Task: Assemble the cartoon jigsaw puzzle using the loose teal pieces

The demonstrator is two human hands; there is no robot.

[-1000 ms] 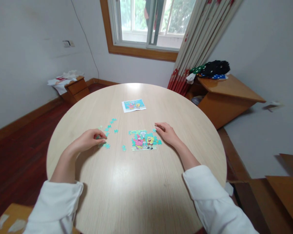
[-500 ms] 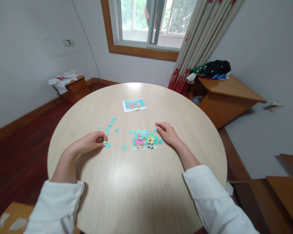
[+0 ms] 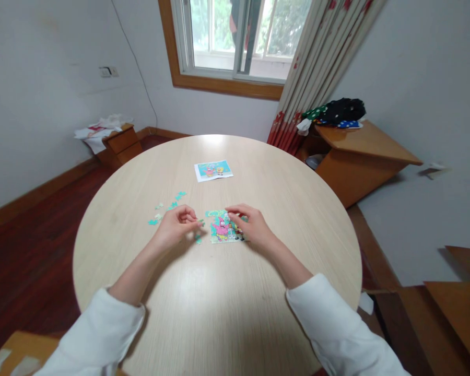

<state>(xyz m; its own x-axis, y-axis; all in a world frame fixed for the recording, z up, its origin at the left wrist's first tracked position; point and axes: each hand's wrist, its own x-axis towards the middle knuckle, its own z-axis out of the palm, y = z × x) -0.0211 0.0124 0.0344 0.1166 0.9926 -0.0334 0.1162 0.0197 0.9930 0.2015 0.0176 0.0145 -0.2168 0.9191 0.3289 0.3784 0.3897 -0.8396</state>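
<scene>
My left hand [image 3: 177, 225] pinches a small green jigsaw piece [image 3: 201, 223] between thumb and forefinger, just left of the partly assembled jigsaw puzzle [image 3: 220, 234]. The puzzle shows a pink starfish figure and other cartoon characters on a teal ground. Over its right side reaches my right hand [image 3: 254, 224], thumb and fingers apart, nothing seen between them; it covers part of the picture. Whether its fingertips touch the puzzle I cannot tell. A loose piece [image 3: 198, 239] lies below my left fingertips. Several more teal pieces [image 3: 173, 204] lie beyond my left hand, some partly hidden by it.
The round wooden table [image 3: 227, 308] carries everything. A printed reference picture [image 3: 213, 171] lies toward its far side. Beyond the right edge stands a tilted wooden cabinet [image 3: 366, 167] with cloths [image 3: 342, 110] on top; a small cabinet [image 3: 121, 142] stands at the far left.
My left hand has moved right with a piece, from the loose pieces to beside the puzzle. My right hand has shifted left from the puzzle's right edge to over it.
</scene>
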